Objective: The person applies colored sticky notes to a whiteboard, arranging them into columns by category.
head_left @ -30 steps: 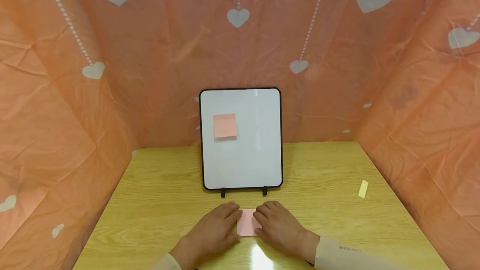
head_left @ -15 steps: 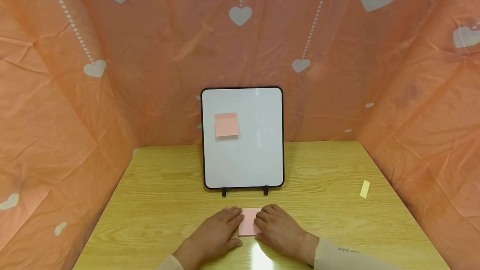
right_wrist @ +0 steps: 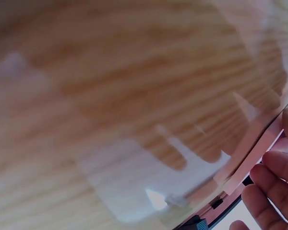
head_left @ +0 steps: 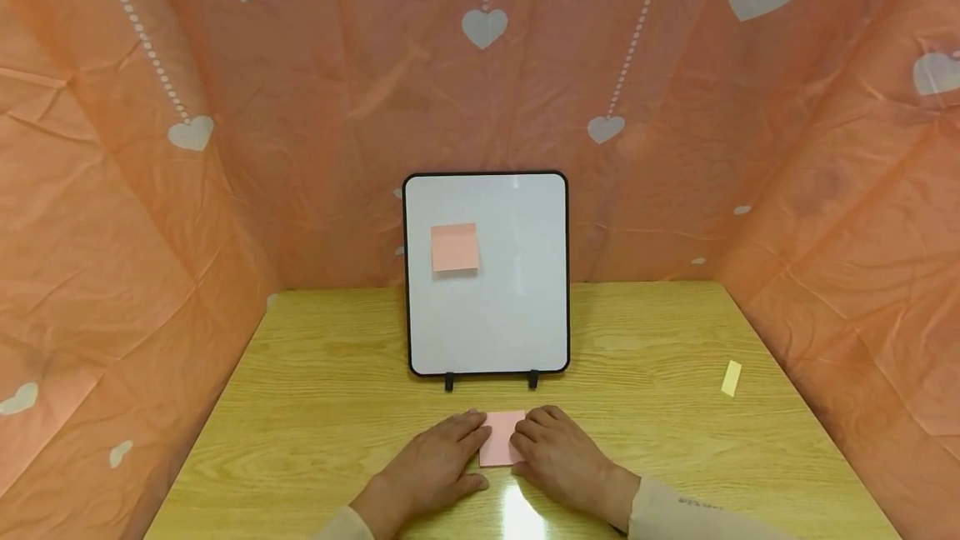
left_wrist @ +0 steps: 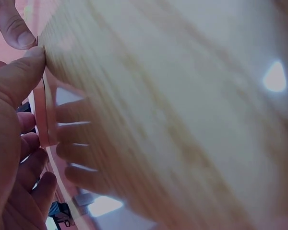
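A pad of pink sticky notes (head_left: 501,442) lies flat on the wooden table between both hands. My left hand (head_left: 437,465) holds its left side, fingertips on the paper and thumb by the near corner. On the opposite side, my right hand (head_left: 562,455) grips the pad with bent fingers. The left wrist view shows the left thumb (left_wrist: 24,72) at the pad's edge (left_wrist: 41,108). In the right wrist view the right fingers (right_wrist: 271,191) are beside the pink edge (right_wrist: 259,151). The fingers' undersides are partly hidden.
Behind the hands stands a white board (head_left: 517,298) with a black frame and two small feet. One pink sticky note (head_left: 454,247) is stuck at its upper left. A yellow strip (head_left: 731,378) lies at the table's right. Orange heart-patterned cloth (head_left: 337,107) surrounds the table.
The pad has slid slightly away from me with both hands alongside it. The left thumb has drawn down from the pad's near corner. The whole view has also shifted slightly.
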